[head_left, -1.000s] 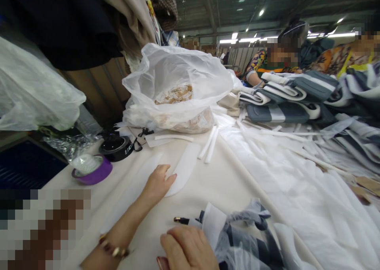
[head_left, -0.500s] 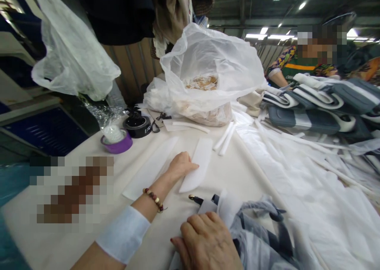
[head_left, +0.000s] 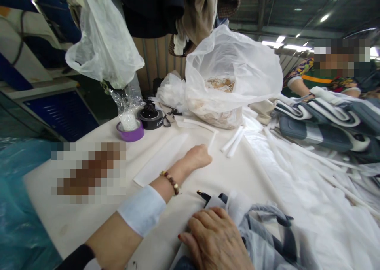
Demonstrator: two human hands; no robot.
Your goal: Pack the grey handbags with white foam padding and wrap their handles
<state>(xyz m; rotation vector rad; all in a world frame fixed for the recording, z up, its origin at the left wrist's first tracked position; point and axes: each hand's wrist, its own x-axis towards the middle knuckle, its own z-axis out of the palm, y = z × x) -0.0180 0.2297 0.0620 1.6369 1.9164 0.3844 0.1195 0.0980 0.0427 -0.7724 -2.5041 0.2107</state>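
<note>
My left hand (head_left: 199,157), with a beaded bracelet at the wrist, is closed over the table. A thin white foam strip (head_left: 212,141), seen nearly edge-on, sticks up from its fingers. Another flat white foam sheet (head_left: 160,161) lies to the left, partly behind that forearm. Close to me, my right hand (head_left: 218,240) curls its fingers over a dark grey bag (head_left: 267,234) with wrapped handles and white film around it. The bag's black strap end with a gold tip (head_left: 202,195) pokes out beyond the fingers; their tips are hidden.
Ahead stands a translucent plastic sack (head_left: 255,68) of scraps. Purple tape (head_left: 130,133) and black tape (head_left: 151,121) lie at the back left. White foam rods (head_left: 233,141) rest mid-table. Stacked grey bags (head_left: 314,127) fill the right, near a co-worker (head_left: 319,78).
My left hand has closed on the foam piece that lay flat, and this now shows almost edge-on. My right hand stays on the bag. The view has shifted left.
</note>
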